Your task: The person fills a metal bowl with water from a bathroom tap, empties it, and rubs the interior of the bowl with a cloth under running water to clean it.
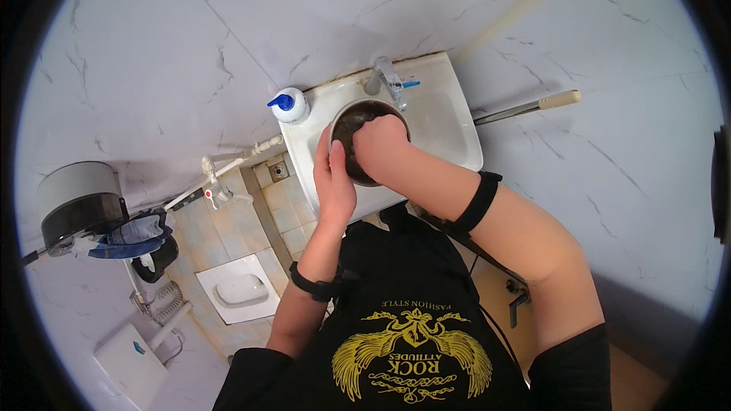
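Observation:
A round pot (347, 125) with a pale rim and a dark brown inside rests in or over the white washbasin (448, 125), below the chrome faucet (375, 79). My left hand (336, 188) grips its left side, the thumb over the rim and the fingers along the outer wall. Inside the pot is my right hand (381, 140), bent at the wrist with the knuckles up. Its fingertips are hidden, so whether they hold anything cannot be seen. The contents of the pot are too dark to make out.
A white pump bottle (294, 108) with a blue top stands on the basin's left corner. To the right, a metal pole with a beige handle (559, 99) leans out. A wall tap (220, 191), a squat toilet (240, 288) and a paper dispenser (83, 205) are at the left.

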A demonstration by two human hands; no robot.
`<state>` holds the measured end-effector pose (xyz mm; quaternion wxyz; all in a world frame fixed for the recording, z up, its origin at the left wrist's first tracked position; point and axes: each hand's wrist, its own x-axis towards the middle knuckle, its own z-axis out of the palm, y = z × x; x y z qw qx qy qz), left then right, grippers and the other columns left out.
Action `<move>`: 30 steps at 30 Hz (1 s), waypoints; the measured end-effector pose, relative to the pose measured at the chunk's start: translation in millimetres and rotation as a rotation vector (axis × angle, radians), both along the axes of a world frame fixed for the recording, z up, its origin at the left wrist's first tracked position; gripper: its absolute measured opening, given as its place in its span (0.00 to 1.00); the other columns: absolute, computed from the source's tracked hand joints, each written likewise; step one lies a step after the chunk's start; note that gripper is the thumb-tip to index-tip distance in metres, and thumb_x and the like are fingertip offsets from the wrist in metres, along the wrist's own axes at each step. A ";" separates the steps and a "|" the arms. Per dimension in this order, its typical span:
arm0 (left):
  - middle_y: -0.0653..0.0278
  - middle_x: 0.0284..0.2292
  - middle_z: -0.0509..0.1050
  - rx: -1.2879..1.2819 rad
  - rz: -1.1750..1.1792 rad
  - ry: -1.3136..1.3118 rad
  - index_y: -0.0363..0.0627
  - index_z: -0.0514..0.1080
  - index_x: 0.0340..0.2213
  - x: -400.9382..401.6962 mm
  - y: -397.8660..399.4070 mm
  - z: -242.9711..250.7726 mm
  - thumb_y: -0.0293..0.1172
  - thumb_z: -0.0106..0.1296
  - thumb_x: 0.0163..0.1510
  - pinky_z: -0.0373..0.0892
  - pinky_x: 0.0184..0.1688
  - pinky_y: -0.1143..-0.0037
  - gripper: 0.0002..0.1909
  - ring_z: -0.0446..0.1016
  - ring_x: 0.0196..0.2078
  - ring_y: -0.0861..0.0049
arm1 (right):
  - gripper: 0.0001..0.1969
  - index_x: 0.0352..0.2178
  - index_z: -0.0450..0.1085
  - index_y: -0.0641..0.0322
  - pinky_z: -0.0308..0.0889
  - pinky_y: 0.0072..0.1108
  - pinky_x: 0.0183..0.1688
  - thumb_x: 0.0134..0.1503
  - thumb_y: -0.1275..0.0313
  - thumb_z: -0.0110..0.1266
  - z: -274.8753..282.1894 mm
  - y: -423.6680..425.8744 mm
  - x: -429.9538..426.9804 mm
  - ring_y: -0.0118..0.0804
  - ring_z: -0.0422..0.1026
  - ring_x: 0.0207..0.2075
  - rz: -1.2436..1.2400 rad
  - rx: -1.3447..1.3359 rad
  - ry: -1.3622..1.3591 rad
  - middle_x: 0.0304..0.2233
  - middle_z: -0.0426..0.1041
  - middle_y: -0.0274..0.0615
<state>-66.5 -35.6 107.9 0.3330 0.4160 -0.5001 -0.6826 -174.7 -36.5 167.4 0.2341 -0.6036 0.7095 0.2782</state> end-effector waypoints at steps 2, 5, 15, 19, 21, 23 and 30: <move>0.52 0.45 0.63 -0.020 -0.033 -0.001 0.32 0.55 0.49 -4.2 6.7 7.1 0.40 0.33 0.56 0.55 0.50 0.77 0.25 0.61 0.48 0.71 | 0.09 0.23 0.73 0.58 0.67 0.23 0.29 0.43 0.68 0.49 3.1 6.5 -6.4 0.34 0.73 0.32 -0.014 0.013 -0.116 0.27 0.73 0.42; 0.53 0.45 0.63 0.042 -0.040 0.020 0.33 0.56 0.48 -1.3 9.5 -2.6 0.40 0.33 0.56 0.56 0.50 0.77 0.25 0.61 0.48 0.71 | 0.11 0.24 0.73 0.60 0.67 0.23 0.30 0.44 0.67 0.46 8.6 0.3 -14.1 0.37 0.73 0.31 -0.041 0.254 -0.264 0.27 0.73 0.45; 0.59 0.36 0.67 0.139 0.042 0.087 0.34 0.63 0.38 -1.6 0.2 -8.7 0.44 0.29 0.57 0.58 0.45 0.78 0.23 0.63 0.39 0.75 | 0.14 0.31 0.65 0.68 0.64 0.21 0.31 0.48 0.68 0.39 4.7 0.3 -19.3 0.33 0.70 0.27 -0.623 0.037 -1.017 0.28 0.69 0.48; 0.57 0.38 0.67 0.052 0.028 0.035 0.34 0.62 0.41 -3.2 1.4 -3.4 0.45 0.30 0.57 0.57 0.46 0.78 0.25 0.64 0.41 0.74 | 0.16 0.38 0.64 0.69 0.65 0.25 0.38 0.48 0.70 0.43 10.1 2.2 -2.4 0.38 0.69 0.39 -0.231 -0.142 -0.511 0.37 0.69 0.49; 0.56 0.39 0.67 0.010 0.027 0.012 0.34 0.61 0.43 -3.8 1.7 2.0 0.45 0.30 0.56 0.57 0.46 0.78 0.25 0.64 0.42 0.74 | 0.15 0.37 0.66 0.65 0.65 0.25 0.38 0.48 0.68 0.45 17.9 5.4 -2.8 0.36 0.69 0.40 0.001 -0.098 -0.168 0.38 0.69 0.48; 0.54 0.42 0.66 -0.050 -0.018 -0.022 0.35 0.59 0.47 -3.2 -0.2 7.7 0.43 0.32 0.56 0.57 0.48 0.77 0.25 0.63 0.45 0.72 | 0.14 0.35 0.68 0.63 0.65 0.25 0.38 0.48 0.68 0.45 16.7 0.8 -3.0 0.35 0.70 0.39 0.013 0.015 -0.126 0.36 0.70 0.46; 0.53 0.44 0.65 -0.118 -0.035 -0.047 0.34 0.56 0.49 -3.1 7.8 2.6 0.41 0.33 0.56 0.55 0.50 0.77 0.25 0.62 0.47 0.71 | 0.13 0.30 0.71 0.61 0.66 0.20 0.31 0.44 0.67 0.47 4.4 2.1 -14.9 0.35 0.72 0.33 -0.081 0.132 -0.280 0.31 0.73 0.43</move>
